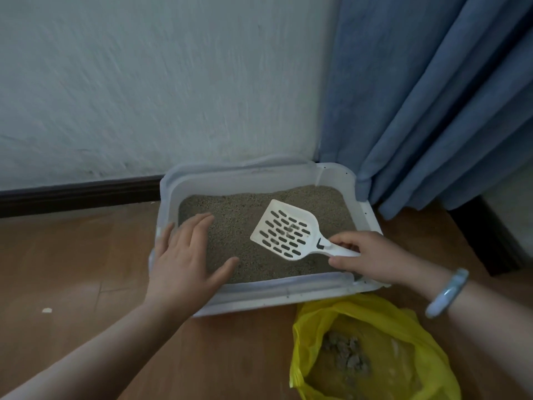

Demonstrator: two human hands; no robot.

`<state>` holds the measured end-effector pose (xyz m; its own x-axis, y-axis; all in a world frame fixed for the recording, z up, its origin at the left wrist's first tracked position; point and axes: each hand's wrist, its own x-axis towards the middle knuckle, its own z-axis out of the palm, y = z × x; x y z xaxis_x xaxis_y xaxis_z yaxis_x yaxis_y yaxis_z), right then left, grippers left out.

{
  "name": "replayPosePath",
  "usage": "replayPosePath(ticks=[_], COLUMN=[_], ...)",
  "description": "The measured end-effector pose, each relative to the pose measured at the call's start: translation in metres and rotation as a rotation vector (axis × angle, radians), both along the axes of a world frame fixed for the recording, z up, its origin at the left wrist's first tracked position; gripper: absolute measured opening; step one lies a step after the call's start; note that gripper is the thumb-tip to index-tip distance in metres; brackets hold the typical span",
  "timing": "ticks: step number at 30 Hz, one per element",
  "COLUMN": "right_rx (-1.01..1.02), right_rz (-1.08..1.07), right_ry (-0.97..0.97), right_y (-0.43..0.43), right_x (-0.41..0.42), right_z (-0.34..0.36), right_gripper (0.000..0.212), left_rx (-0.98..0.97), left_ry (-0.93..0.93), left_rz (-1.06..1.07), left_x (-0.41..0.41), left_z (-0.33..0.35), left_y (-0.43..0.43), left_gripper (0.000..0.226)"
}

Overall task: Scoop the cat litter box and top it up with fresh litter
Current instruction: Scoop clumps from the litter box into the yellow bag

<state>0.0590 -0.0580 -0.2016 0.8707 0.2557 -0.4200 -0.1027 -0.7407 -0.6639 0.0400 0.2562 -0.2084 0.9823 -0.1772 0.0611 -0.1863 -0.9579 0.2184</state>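
White wall, blue curtain, wooden floor

Yellow bag cut off below, scoop handle end hidden inside right hand

The litter box sits on the floor against the wall — curtain right, bag in front (clumps inside) — scoop over the litter.

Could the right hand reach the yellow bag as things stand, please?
Probably yes: the yellow bag lies open on the floor beside the right forearm, with nothing between it and the right hand, which grips the scoop.
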Motion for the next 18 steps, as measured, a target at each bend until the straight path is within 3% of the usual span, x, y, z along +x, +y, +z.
replayPosePath(ticks=[6,18], right_rx=[0.012,0.269], right_rz=[-0.044,-0.241], right_ry=[-0.012,0.087], right_y=[-0.023,-0.06], right_x=[-0.018,-0.067], right_z=[0.01,0.023], right_gripper=[0.024,0.023], left_rx=[0.032,0.005], left_ry=[0.033,0.023], left_rz=[-0.094,-0.165], left_x=[-0.006,-0.007], left_z=[-0.003,-0.013], left_y=[-0.023,-0.065], left_gripper=[0.078,0.078])
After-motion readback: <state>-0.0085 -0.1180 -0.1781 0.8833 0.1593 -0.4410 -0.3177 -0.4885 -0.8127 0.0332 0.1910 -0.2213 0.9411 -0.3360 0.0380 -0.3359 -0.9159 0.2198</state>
